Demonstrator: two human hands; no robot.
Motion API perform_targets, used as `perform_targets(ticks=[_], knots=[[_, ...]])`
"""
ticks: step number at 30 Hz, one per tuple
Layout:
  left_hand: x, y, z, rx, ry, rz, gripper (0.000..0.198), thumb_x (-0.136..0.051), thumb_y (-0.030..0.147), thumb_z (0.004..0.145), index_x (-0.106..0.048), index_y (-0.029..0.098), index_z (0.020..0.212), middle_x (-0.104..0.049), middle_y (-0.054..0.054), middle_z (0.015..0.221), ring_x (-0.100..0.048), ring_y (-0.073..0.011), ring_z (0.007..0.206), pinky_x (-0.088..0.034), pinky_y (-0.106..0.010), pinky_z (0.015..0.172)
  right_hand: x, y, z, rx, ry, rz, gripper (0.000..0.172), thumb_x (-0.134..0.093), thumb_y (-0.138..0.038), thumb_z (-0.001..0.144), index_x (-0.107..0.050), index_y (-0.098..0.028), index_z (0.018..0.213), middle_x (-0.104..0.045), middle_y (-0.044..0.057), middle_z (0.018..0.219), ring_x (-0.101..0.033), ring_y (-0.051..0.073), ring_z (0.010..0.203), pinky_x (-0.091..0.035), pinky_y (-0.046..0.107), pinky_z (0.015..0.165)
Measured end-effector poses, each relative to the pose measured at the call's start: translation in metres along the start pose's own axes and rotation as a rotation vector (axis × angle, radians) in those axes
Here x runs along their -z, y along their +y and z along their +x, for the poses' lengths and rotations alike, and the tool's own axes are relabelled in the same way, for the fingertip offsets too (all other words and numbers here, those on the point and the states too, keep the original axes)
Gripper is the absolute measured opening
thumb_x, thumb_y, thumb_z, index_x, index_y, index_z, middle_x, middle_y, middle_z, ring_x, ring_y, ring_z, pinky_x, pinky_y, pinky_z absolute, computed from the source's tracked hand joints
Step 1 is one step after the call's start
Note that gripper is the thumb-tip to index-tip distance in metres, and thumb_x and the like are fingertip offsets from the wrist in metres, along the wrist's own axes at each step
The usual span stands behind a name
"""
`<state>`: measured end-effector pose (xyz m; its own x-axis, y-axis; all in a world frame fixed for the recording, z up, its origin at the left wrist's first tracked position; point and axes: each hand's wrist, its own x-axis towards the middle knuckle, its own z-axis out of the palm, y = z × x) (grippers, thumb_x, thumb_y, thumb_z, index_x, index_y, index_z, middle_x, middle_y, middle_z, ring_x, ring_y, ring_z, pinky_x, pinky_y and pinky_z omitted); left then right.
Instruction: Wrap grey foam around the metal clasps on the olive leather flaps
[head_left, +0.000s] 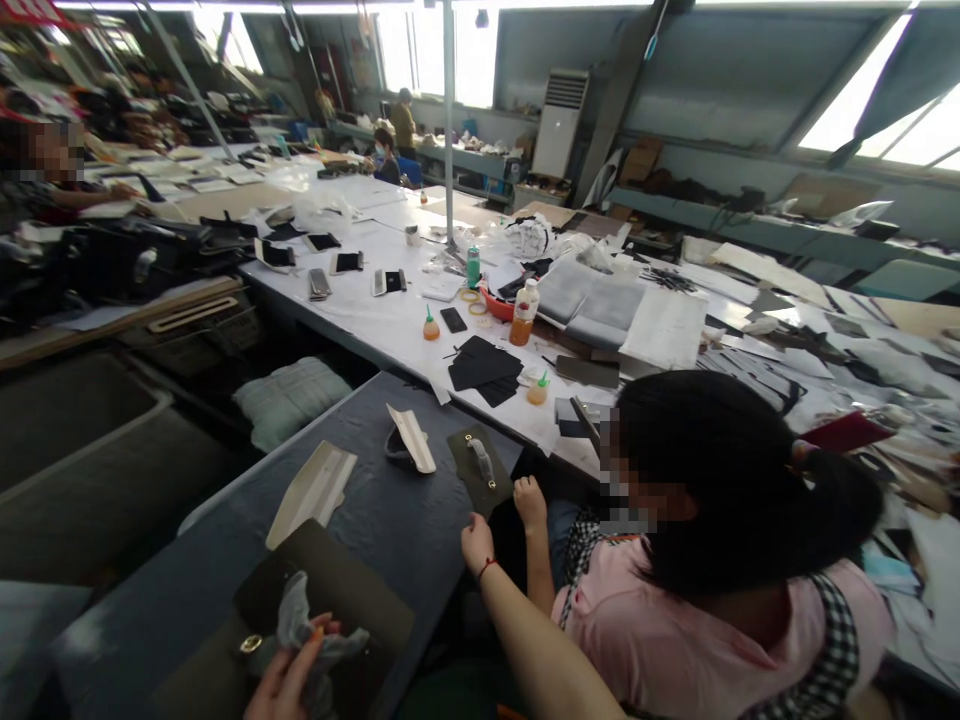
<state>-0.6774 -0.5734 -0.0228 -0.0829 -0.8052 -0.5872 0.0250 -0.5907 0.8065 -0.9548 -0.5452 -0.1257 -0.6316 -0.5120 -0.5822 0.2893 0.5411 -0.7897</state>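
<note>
Holding, head view, at seven o'clock: left hand (pixel 291 672), fingers drawn close together, pinching a bunch of grey wrap (pixel 295 603) over an olive panel (pixel 349 575). Panel sits above the dark table (pixel 390 515); gold buckle (pixel 251 645) at nine o'clock from the hand.

Right hand: out of sight; what it holds cannot be told.

Nearby, clocked from the left hand: cream flap (pixel 311 490), twelve o'clock, just beyond the panel; folded piece (pixel 412 440), one o'clock; second panel (pixel 469 475), two o'clock, with a wrapped handle (pixel 481 460), close to a co-worker's hands (pixel 476 548).

Handling, as judged: panel light, thin, fairly stiff but bendable, smooth-faced and likely to scuff or crease; best held by its outer edges. Wrap soft, flimsy, apt to tear or slip loose; best gathered between finger and thumb. Buckle hard, scratch-prone, poor as a grip.

Hidden or unclear: whatever the wrap covers; panel's lower part, dim and cut off by the frame; wrist, also cut off; whether the panel rests flat; upper end of the co-worker's braceleted arm, lost at six o'clock.
</note>
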Motion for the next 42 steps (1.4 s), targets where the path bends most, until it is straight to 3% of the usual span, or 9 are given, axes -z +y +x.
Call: perform_targets(ticks=[3,5,9,16,24,31,35,38,42], knots=[[-0.017,0.009,-0.01,0.001,-0.044,0.036,0.054,-0.081,0.054,0.056,-0.069,0.022,0.098,-0.07,-0.003,0.109,-0.049,-0.0314,0.128,-0.027,-0.044,0.118,-0.018,0.004,-0.035,0.022,-0.15,0.091,0.023,-0.061,-0.034,0.089,-0.063,-0.013,0.1,-0.067,0.005,0.092,-0.062,0.014,0.077,-0.051,0.031,0.073],[-0.027,0.014,-0.013,-0.003,-0.093,0.059,0.06,-0.08,0.055,0.058,-0.066,0.021,0.105,-0.07,-0.004,0.108,-0.054,-0.0274,0.121,-0.036,-0.037,0.113,-0.023,0.006,-0.061,0.033,-0.264,0.164,0.035,-0.062,-0.045,0.086,-0.065,-0.013,0.098,-0.068,0.005,0.083,-0.061,0.014,0.068,-0.048,0.028,0.062],[-0.037,0.022,-0.01,-0.027,-0.214,0.078,0.057,-0.079,0.049,0.066,-0.066,0.019,0.111,-0.072,-0.004,0.096,-0.065,-0.0186,0.098,-0.051,-0.019,0.085,-0.013,0.005,-0.107,0.094,-0.406,0.308,0.051,-0.069,-0.062,0.071,-0.069,-0.015,0.093,-0.07,0.005,0.085,-0.062,0.017,0.078,-0.046,0.027,0.068],[-0.037,0.043,-0.018,0.017,-0.328,0.001,0.052,-0.079,0.043,0.069,-0.067,0.018,0.112,-0.071,-0.004,0.096,-0.063,-0.0166,0.095,-0.05,-0.018,0.08,0.017,-0.019,-0.149,0.067,-0.573,0.466,0.041,-0.08,-0.045,0.068,-0.069,-0.016,0.094,-0.07,0.003,0.085,-0.061,0.013,0.071,-0.043,0.024,0.066],[-0.029,0.067,-0.036,0.046,-0.415,0.041,0.053,-0.08,0.043,0.067,-0.069,0.018,0.112,-0.072,-0.005,0.09,-0.063,-0.017,0.083,-0.052,-0.022,0.075,0.005,-0.037,-0.161,0.049,-0.658,0.592,0.032,-0.077,-0.036,0.074,-0.068,-0.016,0.097,-0.07,0.003,0.087,-0.062,0.013,0.074,-0.044,0.024,0.069],[-0.001,0.066,-0.017,-0.081,-0.176,0.04,0.066,-0.078,0.057,0.061,-0.065,0.015,0.111,-0.071,-0.006,0.09,-0.061,-0.0178,0.084,-0.052,-0.022,0.067,0.007,-0.048,-0.157,0.074,-0.645,0.764,0.032,-0.073,-0.032,0.079,-0.064,-0.02,0.106,-0.07,0.002,0.098,-0.064,0.015,0.09,-0.047,0.028,0.084],[0.014,0.054,-0.002,-0.065,-0.135,0.097,0.07,-0.08,0.059,0.057,-0.065,0.016,0.11,-0.072,-0.006,0.092,-0.063,-0.0178,0.088,-0.051,-0.021,0.072,0.015,-0.047,-0.153,0.044,-0.643,0.795,0.033,-0.072,-0.029,0.079,-0.063,-0.02,0.109,-0.071,0.003,0.098,-0.065,0.016,0.086,-0.049,0.028,0.081],[0.01,0.048,-0.002,-0.045,-0.193,0.123,0.068,-0.078,0.059,0.061,-0.065,0.015,0.111,-0.073,-0.007,0.096,-0.064,-0.0191,0.091,-0.052,-0.022,0.076,0.014,-0.044,-0.154,0.029,-0.666,0.819,0.033,-0.073,-0.028,0.079,-0.064,-0.019,0.109,-0.071,0.004,0.099,-0.066,0.016,0.086,-0.049,0.029,0.08],[-0.012,0.052,-0.018,0.039,-0.224,-0.022,0.062,-0.081,0.054,0.06,-0.068,0.015,0.106,-0.073,-0.009,0.106,-0.065,-0.0219,0.102,-0.053,-0.025,0.084,0.008,-0.039,-0.157,0.032,-0.744,0.842,0.031,-0.071,-0.024,0.081,-0.064,-0.018,0.111,-0.071,0.005,0.101,-0.066,0.016,0.089,-0.049,0.029,0.083]])
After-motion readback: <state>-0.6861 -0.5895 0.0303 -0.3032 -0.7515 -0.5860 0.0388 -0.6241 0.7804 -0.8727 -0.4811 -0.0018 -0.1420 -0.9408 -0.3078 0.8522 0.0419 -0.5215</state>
